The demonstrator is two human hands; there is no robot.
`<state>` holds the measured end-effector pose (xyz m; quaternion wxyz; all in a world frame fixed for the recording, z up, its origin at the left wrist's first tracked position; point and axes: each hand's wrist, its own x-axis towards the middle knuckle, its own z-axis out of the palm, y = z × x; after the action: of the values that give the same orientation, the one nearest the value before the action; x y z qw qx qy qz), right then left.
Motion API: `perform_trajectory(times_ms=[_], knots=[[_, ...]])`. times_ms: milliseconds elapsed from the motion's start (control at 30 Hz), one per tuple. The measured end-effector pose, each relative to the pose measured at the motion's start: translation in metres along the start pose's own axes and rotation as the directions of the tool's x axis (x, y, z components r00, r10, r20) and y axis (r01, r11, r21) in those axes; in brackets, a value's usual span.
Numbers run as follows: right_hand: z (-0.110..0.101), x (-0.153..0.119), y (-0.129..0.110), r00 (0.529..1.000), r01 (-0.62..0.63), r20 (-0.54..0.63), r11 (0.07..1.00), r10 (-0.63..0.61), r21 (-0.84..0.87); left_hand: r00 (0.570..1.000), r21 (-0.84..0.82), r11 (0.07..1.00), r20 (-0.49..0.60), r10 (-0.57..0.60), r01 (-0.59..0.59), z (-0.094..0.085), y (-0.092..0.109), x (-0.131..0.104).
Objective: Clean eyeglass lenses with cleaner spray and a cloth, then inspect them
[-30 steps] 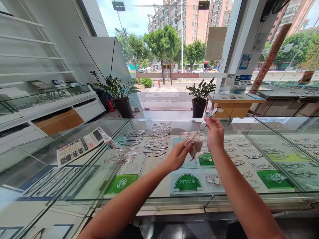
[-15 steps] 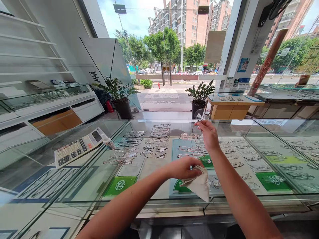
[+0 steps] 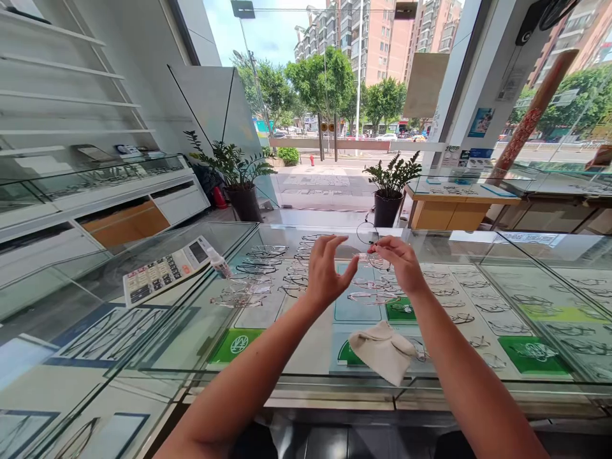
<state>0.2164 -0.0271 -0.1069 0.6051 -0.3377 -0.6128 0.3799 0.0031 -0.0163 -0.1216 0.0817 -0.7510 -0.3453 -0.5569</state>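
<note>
Over the glass display counter, my right hand (image 3: 399, 261) pinches a thin-rimmed pair of eyeglasses (image 3: 367, 233) by its frame, with one round lens rim standing above the fingertips. Just left of it, my left hand (image 3: 329, 268) is raised with fingers apart and holds nothing; a small gap separates it from the glasses. A cream cloth (image 3: 383, 350) lies crumpled on the glass top near the front edge, below both hands and touched by neither.
Rows of eyeglasses (image 3: 261, 261) show under the glass. On the counter's left stand a calculator (image 3: 165, 271) and a small white bottle (image 3: 218, 262). Beyond the counter are two potted plants (image 3: 243, 201), (image 3: 388, 207) and a wooden cabinet (image 3: 456, 210).
My left hand has let go of the cloth and risen toward the glasses, opening its fingers. The cloth now rests on the counter. The glasses have turned in my right hand, and the view has shifted slightly.
</note>
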Motion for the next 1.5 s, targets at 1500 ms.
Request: perform_trajectory(times_ms=[1500], knots=[[0.017,0.028,-0.127,0.797,0.240,-0.187,0.586,-0.574,-0.774,0.922,-0.101,0.995,-0.385,-0.047,0.008,-0.040,0.022,0.123]])
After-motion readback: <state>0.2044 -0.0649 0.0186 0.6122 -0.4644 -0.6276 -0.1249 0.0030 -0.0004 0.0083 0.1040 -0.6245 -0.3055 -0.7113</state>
